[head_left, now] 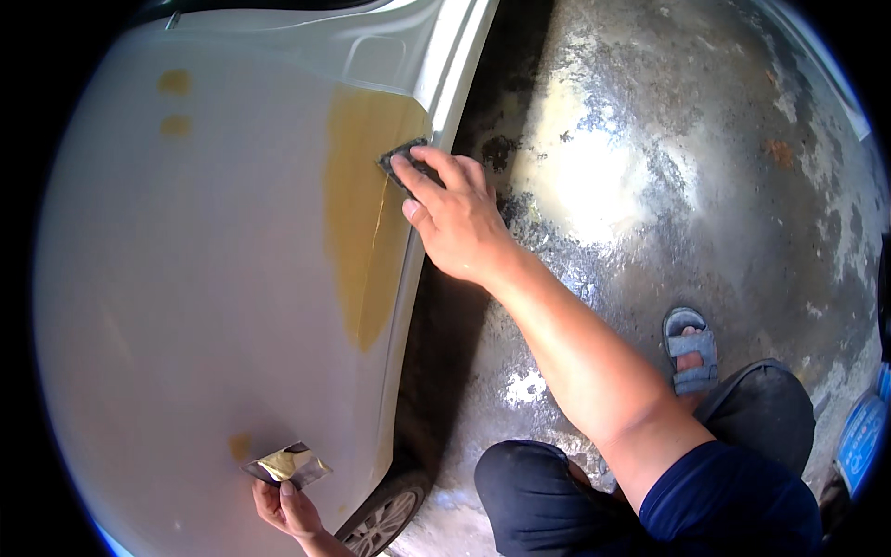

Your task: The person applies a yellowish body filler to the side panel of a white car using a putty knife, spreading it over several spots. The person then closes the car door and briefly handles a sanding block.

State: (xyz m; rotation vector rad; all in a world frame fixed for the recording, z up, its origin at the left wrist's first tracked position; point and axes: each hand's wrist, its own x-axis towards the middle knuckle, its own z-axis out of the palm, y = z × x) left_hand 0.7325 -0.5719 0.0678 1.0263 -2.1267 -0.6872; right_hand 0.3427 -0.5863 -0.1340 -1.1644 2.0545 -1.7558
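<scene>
My right hand [461, 221] grips a dark, flat putty spreader [411, 150], its fingers pressed over the top. The spreader lies against the silver-white car body panel [204, 278], at the upper right of a long yellow putty patch [357, 213]. A thin raised line of putty runs down the patch from below the spreader. Low on the left, my left hand [290, 509] pinches a shiny metal plate [314, 464] by its near edge. A lump of yellow putty [280, 463] sits on that plate, which is held over the panel.
Smaller putty spots [174, 82] mark the panel at the upper left, and another yellow spot [240, 446] is beside the plate. A car wheel [385, 515] shows at the bottom. Stained concrete floor [631, 186] spreads to the right, with a blue container [863, 432] at the edge.
</scene>
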